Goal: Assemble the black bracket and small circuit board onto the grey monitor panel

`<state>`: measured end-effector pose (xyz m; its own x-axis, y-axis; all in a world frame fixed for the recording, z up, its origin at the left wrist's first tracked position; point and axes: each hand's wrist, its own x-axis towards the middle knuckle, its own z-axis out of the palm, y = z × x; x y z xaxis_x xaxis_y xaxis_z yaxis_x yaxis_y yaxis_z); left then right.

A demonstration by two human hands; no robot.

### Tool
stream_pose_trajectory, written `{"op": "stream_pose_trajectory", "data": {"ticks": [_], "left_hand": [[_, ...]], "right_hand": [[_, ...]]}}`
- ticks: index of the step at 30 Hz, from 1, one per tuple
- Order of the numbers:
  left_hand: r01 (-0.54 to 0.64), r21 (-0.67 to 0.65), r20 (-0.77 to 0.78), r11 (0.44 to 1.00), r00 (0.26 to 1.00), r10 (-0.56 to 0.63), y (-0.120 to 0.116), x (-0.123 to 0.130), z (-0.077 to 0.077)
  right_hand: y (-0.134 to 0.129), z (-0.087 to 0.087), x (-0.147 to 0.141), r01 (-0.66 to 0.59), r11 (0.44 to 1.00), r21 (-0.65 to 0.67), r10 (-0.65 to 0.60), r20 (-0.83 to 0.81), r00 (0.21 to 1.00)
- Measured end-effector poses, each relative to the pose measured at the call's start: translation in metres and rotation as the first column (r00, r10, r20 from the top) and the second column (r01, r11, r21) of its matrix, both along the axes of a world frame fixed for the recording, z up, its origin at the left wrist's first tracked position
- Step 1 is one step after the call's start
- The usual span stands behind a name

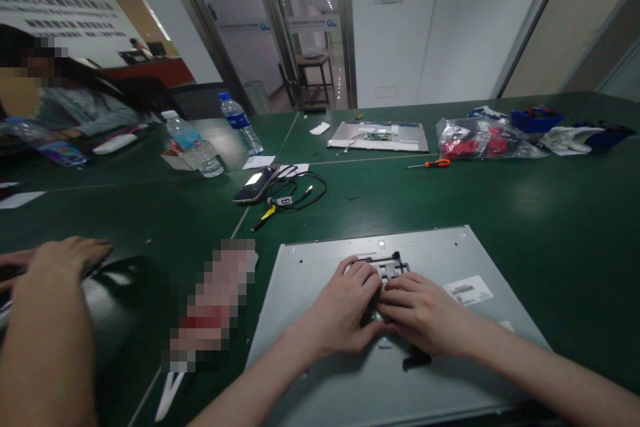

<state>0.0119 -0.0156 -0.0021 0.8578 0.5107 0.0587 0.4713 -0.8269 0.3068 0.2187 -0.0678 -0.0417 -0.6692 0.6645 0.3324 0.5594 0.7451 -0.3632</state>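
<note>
A large grey metal panel [330, 380] lies flat on the green table in front of me. Near its middle is a cut-out bracket area [393, 269] with black parts, partly covered by my fingers. My left hand [347, 307] has its fingers curled over the left side of that area, thumb reaching toward the other hand. My right hand [425, 313] meets it from the right, fingers bent together. Both hold or press a small dark part that is mostly hidden between them. A black piece [417, 361] sits below my right hand. A white label [469, 289] is on the panel's right.
Beyond the panel lie a cable [320, 195], a phone [255, 185], an orange screwdriver [436, 164], another panel [379, 137] and a plastic bag [485, 140]. Bottles [240, 123] stand at the back left. Another person's arm [50, 327] is at the left.
</note>
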Motion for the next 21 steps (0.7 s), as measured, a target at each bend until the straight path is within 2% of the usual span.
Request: {"op": "stream_pose_trajectory", "data": {"ticks": [21], "left_hand": [[0.004, 0.006, 0.006, 1.0, 1.0, -0.005, -0.0004, -0.0004, -0.0008]], "right_hand": [[-0.0049, 0.0033, 0.0004, 0.041, 0.996, -0.085, -0.047, -0.072, 0.996]]}}
